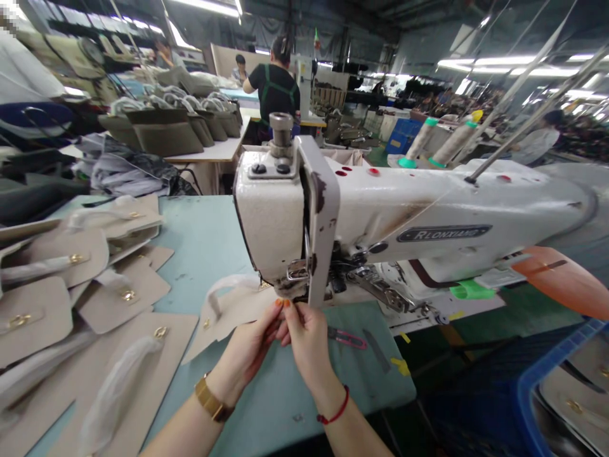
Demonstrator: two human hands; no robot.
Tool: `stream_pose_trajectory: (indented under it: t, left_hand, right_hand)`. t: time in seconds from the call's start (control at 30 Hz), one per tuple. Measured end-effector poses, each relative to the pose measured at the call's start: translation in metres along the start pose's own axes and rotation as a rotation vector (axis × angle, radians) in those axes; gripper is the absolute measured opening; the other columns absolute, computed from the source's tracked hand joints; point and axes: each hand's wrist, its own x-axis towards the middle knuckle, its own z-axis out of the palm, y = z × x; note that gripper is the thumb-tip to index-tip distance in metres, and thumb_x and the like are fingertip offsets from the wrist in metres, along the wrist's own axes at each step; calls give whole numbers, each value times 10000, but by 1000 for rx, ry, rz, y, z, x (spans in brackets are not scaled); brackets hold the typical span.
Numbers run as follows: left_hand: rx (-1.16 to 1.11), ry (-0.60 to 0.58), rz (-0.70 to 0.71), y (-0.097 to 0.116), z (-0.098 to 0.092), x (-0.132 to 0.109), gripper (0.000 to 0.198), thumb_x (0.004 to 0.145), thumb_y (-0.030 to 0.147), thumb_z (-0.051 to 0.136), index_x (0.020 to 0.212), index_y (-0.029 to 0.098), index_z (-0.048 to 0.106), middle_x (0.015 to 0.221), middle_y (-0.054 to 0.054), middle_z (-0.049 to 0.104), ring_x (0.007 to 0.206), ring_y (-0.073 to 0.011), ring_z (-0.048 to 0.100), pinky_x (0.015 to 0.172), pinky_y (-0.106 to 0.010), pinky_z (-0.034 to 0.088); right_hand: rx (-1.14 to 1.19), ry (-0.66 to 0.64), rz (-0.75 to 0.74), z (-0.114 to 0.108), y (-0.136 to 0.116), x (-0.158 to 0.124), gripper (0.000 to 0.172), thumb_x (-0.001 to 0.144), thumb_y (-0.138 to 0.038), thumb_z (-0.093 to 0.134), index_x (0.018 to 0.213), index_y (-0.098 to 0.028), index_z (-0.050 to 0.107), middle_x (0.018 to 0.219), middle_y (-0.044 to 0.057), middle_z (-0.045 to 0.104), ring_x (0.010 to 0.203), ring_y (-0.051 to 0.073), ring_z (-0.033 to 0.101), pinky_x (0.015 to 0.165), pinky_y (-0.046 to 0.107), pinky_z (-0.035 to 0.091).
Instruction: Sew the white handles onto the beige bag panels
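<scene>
My left hand [252,346] and my right hand [307,336] meet just in front of the head of a white sewing machine [399,197], below its needle area. Thumbs and fingertips are pinched close together, and whatever lies between them is too small or hidden to make out. Left of my left hand, a beige bag panel [238,310] with a wrapped handle and gold hardware lies partly behind the machine head. A pink-handled tool [349,337], perhaps thread snips, rests on the pale blue table [271,406] right of my right hand, beside a dark flat strip [377,350].
Several beige bag pieces [121,298] with plastic-wrapped handles overlap on the left. A blue crate [526,400] holding similar pieces stands at lower right. Thread cones [421,143] rise behind the machine. Beyond, a person [276,89] works near a table of dark bags [164,130].
</scene>
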Motion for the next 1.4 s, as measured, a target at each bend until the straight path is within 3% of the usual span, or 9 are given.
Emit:
stream_pose_trajectory:
  t: [0.2,0.37,0.53,1.1,1.4]
  left_hand:
    - [61,88,33,2,-3,-2,409,762,409,728,565,155,476,511,70,367,473,-55,292,443,-175,273]
    - [81,36,39,3,-5,1,400,772,416,715,600,166,454,541,72,352,498,-61,264,455,-178,275]
    - [112,46,52,2,-6,3,392,771,421,713,612,167,460,540,67,367,506,-64,272,459,-178,280]
    - [148,72,143,1,-14,21,353,772,342,695,575,172,455,519,73,342,498,-67,257,454,-198,240]
    - [100,264,268,-8,4,19,385,746,380,705,569,201,413,514,82,330,488,-78,255,456,-218,245]
  right_hand:
    - [172,-52,74,-13,24,-32,437,936,-517,455,831,-122,609,589,8,578,451,76,517,450,160,394]
    - [47,-91,156,-29,65,-55,412,937,-467,445,856,-106,626,582,3,564,449,77,501,457,163,387]
    - [-129,-148,62,-32,90,-61,350,963,-360,395,908,-121,645,634,4,589,499,77,528,510,161,396]
    - [-222,-157,20,-32,87,-62,357,966,-324,375,885,-119,655,626,11,596,502,85,532,526,176,393]
    - [-109,-142,96,-32,81,-61,345,952,-352,411,874,-112,647,614,8,583,491,84,516,503,177,393]
